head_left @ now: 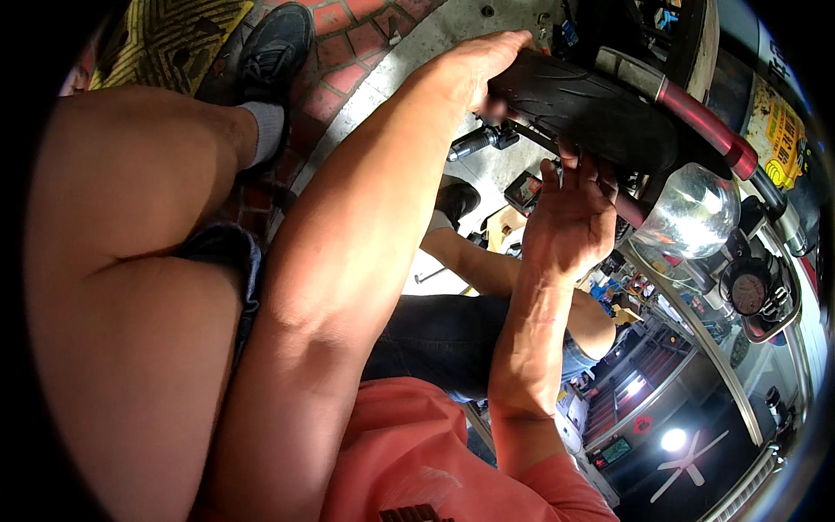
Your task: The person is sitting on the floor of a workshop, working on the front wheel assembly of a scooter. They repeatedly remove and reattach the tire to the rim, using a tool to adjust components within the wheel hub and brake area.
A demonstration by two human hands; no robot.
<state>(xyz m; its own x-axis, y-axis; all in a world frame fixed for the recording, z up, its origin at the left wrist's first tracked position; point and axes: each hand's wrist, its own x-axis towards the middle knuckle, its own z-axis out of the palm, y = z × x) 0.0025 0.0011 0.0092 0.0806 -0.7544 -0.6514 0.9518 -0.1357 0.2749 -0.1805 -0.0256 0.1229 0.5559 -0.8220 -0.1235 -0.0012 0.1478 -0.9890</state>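
- Here, nearest, is one person's body seen from above: one coral shirt [404,435], one pair of denim shorts [439,339], two bare legs bent at the knee and two bare forearms reaching forward.
- Two hands are at work. The left hand [491,59] is wrapped around the left end of one black tire [583,109], gripping it.
- The right hand [574,209] is palm up beneath the tire, its fingers stretched to the lower edge; their tips are in shadow, so whether they close on anything cannot be told.
- The tire lies at upper centre, between the hands and one clear, domed headlight [691,213].
- One dark red tube [709,126] slants past the tire's right side, and one round gauge [749,289] sits right of the headlight.
- Below the left hand is one black-and-silver cylindrical part [474,143].
- On the ground are two dark shoes [276,52], red bricks [339,74], pale concrete and one yellow ridged mat [165,43].
- Farthest, lower right, are one white ceiling fan [691,461] and one glowing round lamp [673,439].
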